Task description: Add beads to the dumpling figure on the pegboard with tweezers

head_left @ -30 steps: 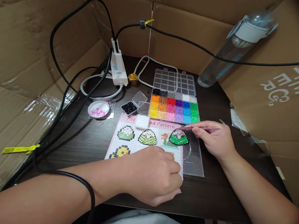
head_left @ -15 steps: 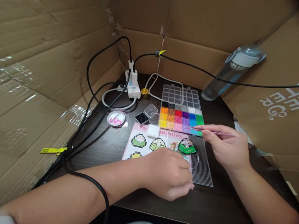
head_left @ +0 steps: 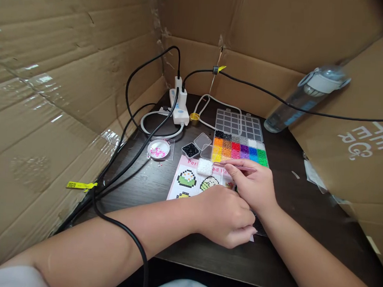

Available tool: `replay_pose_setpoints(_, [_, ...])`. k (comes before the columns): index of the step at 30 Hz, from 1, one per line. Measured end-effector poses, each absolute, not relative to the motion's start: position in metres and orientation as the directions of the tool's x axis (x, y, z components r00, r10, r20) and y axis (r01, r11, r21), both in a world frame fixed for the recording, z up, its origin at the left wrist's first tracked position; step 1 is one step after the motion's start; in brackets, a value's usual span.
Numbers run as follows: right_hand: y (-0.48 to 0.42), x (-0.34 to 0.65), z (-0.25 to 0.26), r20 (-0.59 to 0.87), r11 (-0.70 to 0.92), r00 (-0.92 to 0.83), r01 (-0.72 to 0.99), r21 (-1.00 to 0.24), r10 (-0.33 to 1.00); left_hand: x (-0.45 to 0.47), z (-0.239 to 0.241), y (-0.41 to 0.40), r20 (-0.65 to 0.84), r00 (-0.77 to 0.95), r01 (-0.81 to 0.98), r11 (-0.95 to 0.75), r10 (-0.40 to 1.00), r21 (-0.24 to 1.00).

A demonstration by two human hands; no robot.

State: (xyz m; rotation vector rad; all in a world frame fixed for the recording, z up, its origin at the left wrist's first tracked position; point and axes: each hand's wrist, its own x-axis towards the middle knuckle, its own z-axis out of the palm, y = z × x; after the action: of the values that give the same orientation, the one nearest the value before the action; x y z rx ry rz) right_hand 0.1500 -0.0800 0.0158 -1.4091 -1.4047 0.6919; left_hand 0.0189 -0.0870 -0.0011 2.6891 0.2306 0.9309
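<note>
Pattern sheet (head_left: 198, 183) partly out of sight behind the left hand (head_left: 226, 216)

The bead tray (head_left: 240, 152) lies behind the pattern sheet (head_left: 198, 183).

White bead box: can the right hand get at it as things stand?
Likely yes: the right hand holds tweezers whose tips appear beside the right edge of the white bead box, with nothing visible between.

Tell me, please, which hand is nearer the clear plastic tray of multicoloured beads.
Right. The right hand, holding slim pink tweezers, is just in front of the tray; the left hand is farther off, nearer the camera.
</note>
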Motion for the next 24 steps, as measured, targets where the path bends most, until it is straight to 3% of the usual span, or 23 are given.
replay_pose_setpoints(24, [-0.0756, 0.1527, 0.0086, 0.227, 0.158, 0.132, 0.397, -0.904, 0.965, 0.0193, -0.0005, -0.0869, 0.459, 0.841, 0.111, -0.922, 0.286, 0.371])
